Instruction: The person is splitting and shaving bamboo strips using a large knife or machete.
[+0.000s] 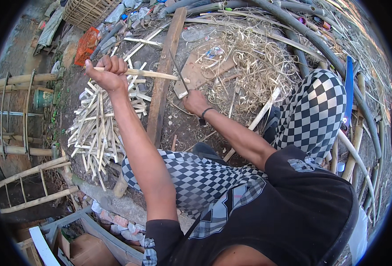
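My left hand (109, 73) is closed around one end of a pale split bamboo strip (154, 74), which reaches rightward over a wooden plank. My right hand (196, 103), with a dark band at the wrist, grips a knife (177, 66). Its dark, narrow blade points up and to the left and crosses the strip near the strip's far end. Whether the edge bites into the bamboo I cannot tell. My fingers hide the knife's handle. Below my left hand lies a heap of cut bamboo strips (100, 124).
The long wooden plank (164, 88) lies between my hands. Thin curled shavings (258, 66) cover the ground beyond my right hand, partly over a flat brown board (196, 73). A blue-bladed saw (349, 91) is beside my right knee. Bamboo poles (289, 20) curve along the far right.
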Tool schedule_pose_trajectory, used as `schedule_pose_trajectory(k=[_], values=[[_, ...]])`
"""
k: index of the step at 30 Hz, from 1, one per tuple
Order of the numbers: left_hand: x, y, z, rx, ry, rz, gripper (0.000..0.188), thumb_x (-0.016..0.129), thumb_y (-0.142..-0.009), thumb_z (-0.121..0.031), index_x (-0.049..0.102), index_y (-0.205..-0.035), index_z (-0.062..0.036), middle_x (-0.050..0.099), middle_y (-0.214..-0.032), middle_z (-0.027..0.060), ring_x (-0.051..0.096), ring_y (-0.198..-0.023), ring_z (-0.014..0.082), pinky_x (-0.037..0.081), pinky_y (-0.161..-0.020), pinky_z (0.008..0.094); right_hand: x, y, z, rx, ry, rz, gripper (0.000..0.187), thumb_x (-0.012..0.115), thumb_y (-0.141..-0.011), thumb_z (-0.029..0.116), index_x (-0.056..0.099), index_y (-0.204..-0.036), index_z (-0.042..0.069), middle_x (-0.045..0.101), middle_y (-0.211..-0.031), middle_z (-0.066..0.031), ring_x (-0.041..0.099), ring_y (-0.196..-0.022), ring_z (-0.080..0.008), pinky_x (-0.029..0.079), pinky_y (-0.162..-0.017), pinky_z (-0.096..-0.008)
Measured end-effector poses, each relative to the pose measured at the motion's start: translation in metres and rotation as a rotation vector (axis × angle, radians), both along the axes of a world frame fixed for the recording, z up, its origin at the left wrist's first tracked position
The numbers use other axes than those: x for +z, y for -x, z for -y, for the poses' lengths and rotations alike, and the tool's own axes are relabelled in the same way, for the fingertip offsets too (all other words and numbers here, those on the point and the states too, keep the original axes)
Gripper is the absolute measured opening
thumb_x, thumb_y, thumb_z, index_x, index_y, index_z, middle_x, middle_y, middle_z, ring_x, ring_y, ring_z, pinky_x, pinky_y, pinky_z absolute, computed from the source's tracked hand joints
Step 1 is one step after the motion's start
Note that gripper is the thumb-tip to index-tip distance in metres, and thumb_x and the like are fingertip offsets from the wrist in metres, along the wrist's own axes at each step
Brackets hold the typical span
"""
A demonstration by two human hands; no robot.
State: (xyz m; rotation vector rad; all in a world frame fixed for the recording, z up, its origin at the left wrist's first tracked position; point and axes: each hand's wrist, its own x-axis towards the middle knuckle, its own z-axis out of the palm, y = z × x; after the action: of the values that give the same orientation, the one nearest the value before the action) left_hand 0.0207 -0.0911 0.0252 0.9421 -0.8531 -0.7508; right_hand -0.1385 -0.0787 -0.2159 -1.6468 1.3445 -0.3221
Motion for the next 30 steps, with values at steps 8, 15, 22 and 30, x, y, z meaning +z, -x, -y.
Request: schedule_pose_trajectory(k=[8,15,22,30], values=[[0.005,-0.002,0.005,-0.184,0.105,-0.112,0.063,0.041,-0.083,-0.073,0.023,-0.061,-0.0165,0.016,-0.051,-0.0047,0.01,-0.046,0.0108,0.011,-0.048,0.0297,-0.059,0.027,0.003,-0.002,0.185,-0.017,0.028,0.054,-0.088,0.022,0.063,-0.1,-0.002,0.068,-0.091,-0.0268,0.067,-0.086,-0.0453,0.055,-0.079,-0.0508],[0.009,-0.012,-0.006,-0.216,0.079,-0.078,0.056,0.04,-0.087,-0.061,0.026,-0.057,-0.0152,0.022,-0.048,-0.0032,0.016,-0.045,0.0108,0.017,-0.048,0.0292,-0.026,0.032,0.01,0.012,-0.013,-0.06,0.035,0.056,-0.085,0.025,0.067,-0.098,-0.006,0.068,-0.092,-0.0295,0.068,-0.09,-0.0434,0.054,-0.085,-0.0484],[0.011,-0.02,-0.015,-0.149,0.038,-0.1,0.047,0.039,-0.086,-0.05,0.024,-0.055,-0.0168,0.019,-0.047,-0.0037,0.012,-0.044,0.0111,0.014,-0.047,0.0301,0.133,-0.003,-0.016,0.109,0.352,0.411,0.026,0.055,-0.087,0.019,0.061,-0.086,-0.006,0.064,-0.074,-0.0269,0.065,-0.075,-0.0456,0.052,-0.075,-0.0529],[-0.001,-0.046,-0.018,-0.272,0.024,-0.137,0.048,0.043,-0.082,-0.053,0.025,-0.055,-0.0167,0.018,-0.046,-0.0048,0.01,-0.044,0.0106,0.014,-0.047,0.0301,0.105,-0.005,-0.02,0.08,0.342,0.337,0.022,0.052,-0.088,0.016,0.061,-0.089,-0.004,0.063,-0.073,-0.0291,0.064,-0.075,-0.0471,0.052,-0.075,-0.0535]])
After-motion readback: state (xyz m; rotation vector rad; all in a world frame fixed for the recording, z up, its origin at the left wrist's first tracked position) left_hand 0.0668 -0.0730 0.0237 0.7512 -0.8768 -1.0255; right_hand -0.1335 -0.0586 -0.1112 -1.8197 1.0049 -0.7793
